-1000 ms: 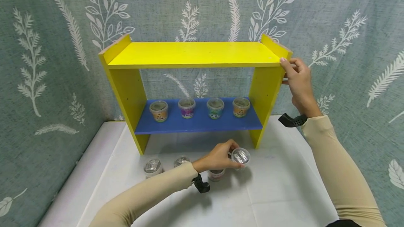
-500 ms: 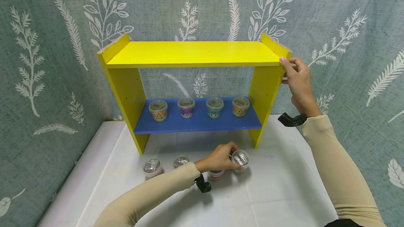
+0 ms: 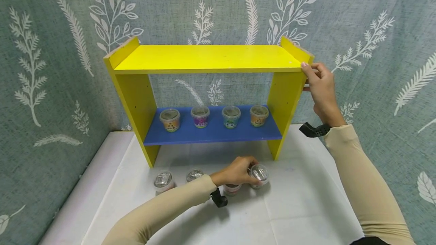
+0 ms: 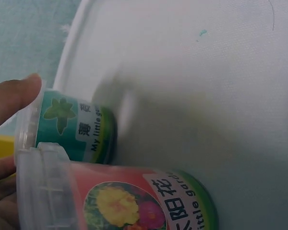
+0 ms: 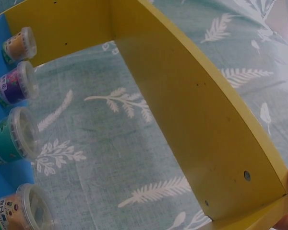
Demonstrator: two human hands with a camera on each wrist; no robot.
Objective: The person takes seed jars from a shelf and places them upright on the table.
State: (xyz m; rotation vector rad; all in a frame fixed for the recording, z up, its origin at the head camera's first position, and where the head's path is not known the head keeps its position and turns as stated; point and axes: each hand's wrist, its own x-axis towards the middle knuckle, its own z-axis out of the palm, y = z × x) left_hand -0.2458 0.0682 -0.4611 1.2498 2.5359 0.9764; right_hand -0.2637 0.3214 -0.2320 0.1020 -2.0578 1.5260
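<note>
My left hand [image 3: 237,171] grips a small clear-lidded plastic tub [image 3: 259,173] low over the white table, in front of the shelf's right end. In the left wrist view this tub has a teal label with a green leaf [image 4: 60,115], and the thumb presses its lid. A red-labelled tub with flowers [image 4: 125,203] stands close beside it, partly behind my left wrist in the head view. My right hand [image 3: 321,86] holds the upper right corner of the yellow shelf unit [image 3: 211,58], thumb on the front edge and fingers behind the side panel.
Several lidded tubs with orange, purple and teal labels stand in a row on the blue shelf board [image 3: 211,135]. Two foil-topped tubs, one at the left [image 3: 163,180] and another [image 3: 195,174] partly behind my left forearm, stand on the table [image 3: 299,207]. A leaf-patterned curtain [image 3: 218,14] hangs behind.
My left hand has lowered the teal tub slightly toward the table. The right hand keeps its hold on the shelf corner, and the tubs on the blue board stay where they were.
</note>
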